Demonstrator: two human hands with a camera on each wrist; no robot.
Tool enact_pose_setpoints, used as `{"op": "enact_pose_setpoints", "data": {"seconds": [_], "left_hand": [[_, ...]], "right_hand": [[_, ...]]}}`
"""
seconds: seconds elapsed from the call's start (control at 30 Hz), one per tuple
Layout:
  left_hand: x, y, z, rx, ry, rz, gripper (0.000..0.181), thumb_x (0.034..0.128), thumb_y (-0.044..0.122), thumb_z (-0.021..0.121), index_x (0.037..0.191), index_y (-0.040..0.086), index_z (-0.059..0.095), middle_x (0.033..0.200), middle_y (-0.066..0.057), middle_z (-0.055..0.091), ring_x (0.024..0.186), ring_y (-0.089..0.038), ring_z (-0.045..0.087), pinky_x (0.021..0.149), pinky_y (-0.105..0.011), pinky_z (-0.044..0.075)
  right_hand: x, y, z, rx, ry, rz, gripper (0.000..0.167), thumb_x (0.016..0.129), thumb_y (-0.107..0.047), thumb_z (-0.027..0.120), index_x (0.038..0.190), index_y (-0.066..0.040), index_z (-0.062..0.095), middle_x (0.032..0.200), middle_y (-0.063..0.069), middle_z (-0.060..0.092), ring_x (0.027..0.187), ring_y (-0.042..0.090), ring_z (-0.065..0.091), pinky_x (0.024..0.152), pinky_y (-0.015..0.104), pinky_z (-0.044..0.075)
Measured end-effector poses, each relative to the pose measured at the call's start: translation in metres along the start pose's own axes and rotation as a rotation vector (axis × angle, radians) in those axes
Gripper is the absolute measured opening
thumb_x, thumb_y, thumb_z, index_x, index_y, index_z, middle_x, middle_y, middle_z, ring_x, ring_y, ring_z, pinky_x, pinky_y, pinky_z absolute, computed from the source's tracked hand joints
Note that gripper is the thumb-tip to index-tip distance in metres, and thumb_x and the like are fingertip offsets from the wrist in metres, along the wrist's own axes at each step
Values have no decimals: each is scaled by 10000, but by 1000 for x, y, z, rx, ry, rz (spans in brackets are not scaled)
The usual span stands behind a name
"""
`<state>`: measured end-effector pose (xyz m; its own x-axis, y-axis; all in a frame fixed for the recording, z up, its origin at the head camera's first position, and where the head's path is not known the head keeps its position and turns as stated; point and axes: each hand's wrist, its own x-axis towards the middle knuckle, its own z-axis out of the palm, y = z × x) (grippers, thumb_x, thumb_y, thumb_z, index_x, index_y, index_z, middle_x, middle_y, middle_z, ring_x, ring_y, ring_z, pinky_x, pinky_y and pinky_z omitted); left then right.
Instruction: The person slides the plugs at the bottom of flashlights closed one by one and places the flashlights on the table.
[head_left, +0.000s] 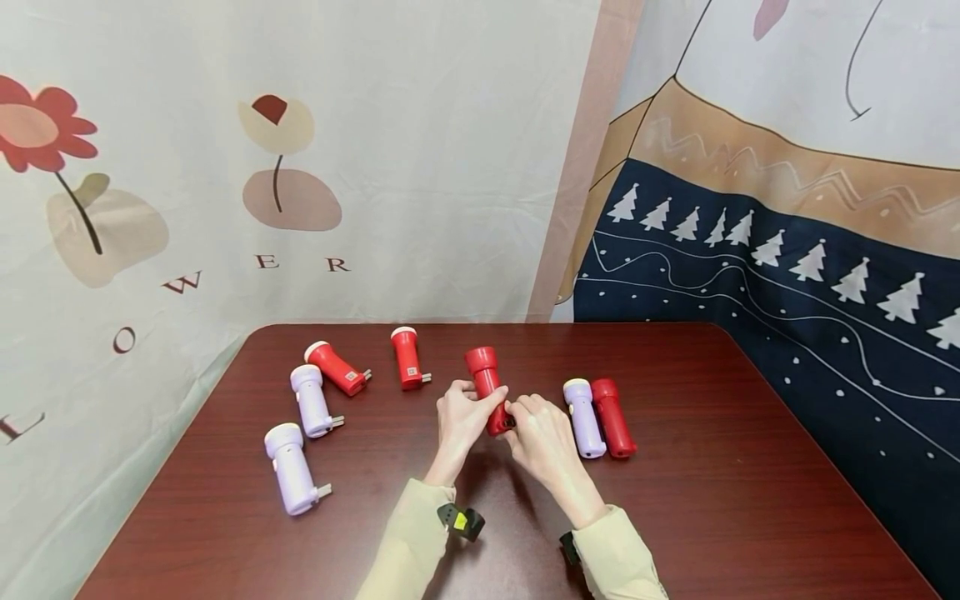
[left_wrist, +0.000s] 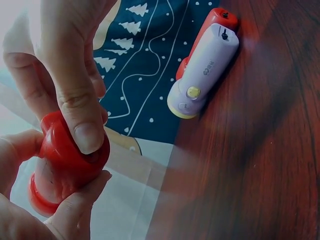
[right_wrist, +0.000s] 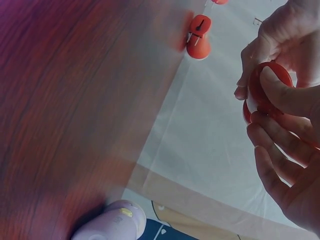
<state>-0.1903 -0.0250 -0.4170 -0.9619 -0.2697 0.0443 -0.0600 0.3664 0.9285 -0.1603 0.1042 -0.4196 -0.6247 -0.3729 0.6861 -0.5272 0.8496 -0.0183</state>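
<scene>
Above the middle of the table, a red flashlight is held between my two hands with its wide head pointing away. My left hand grips its body between thumb and fingers. At the tail end, my right hand pinches it, with the thumb pressed on the end face in the left wrist view. The right wrist view shows the same red flashlight with the right fingers beneath it. Whether its plug prongs are out is hidden by the fingers.
To the right lie a lavender flashlight and a red one, side by side, no prongs showing. On the left, two lavender flashlights and two red ones have metal prongs sticking out. A printed curtain hangs behind the table.
</scene>
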Motion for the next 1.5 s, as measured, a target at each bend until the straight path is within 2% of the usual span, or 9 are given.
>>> {"op": "enact_pose_setpoints", "data": {"seconds": [0.3,0.6,0.9,1.17,1.33,1.5], "left_hand": [[0,0,0,-21,-14,-14,491,723,368,769,1029,17,616,913,-154,731,829,-247,680,707,-335,524],[1,-1,1,-11,-17,-21,494,726,368,767,1033,13,614,919,-159,728,832,-252,676,713,-345,526],[2,2,2,19,-12,-18,483,719,373,769,1008,11,631,884,-154,728,801,-246,678,682,-329,511],[3,-2,4,14,-29,-29,483,709,388,775,995,26,632,879,-140,730,802,-224,673,668,-310,496],[5,-3,5,-22,-67,-26,523,710,393,783,1017,5,613,917,-158,722,827,-239,671,686,-317,499],[8,-2,6,-71,-173,-17,540,750,374,760,1087,-3,570,1016,-181,700,931,-267,661,787,-363,510]], "right_hand": [[0,0,-1,-14,-4,-3,250,637,-93,823,836,-50,678,715,13,615,646,178,560,585,287,477],[0,0,0,-22,5,-11,247,634,-101,827,821,-57,671,701,10,605,642,179,557,582,289,472],[0,2,3,-29,19,-13,266,584,-79,824,783,-59,649,675,13,571,638,198,560,579,312,465],[-3,4,6,-41,-12,7,310,593,-198,870,774,-90,643,674,-1,575,630,194,565,577,303,464],[-3,7,5,-40,-44,32,365,598,-268,889,811,-101,644,704,10,610,652,185,593,592,299,486],[-3,13,3,-16,-70,60,376,597,-255,892,828,-99,640,722,21,632,689,183,603,611,306,498]]}}
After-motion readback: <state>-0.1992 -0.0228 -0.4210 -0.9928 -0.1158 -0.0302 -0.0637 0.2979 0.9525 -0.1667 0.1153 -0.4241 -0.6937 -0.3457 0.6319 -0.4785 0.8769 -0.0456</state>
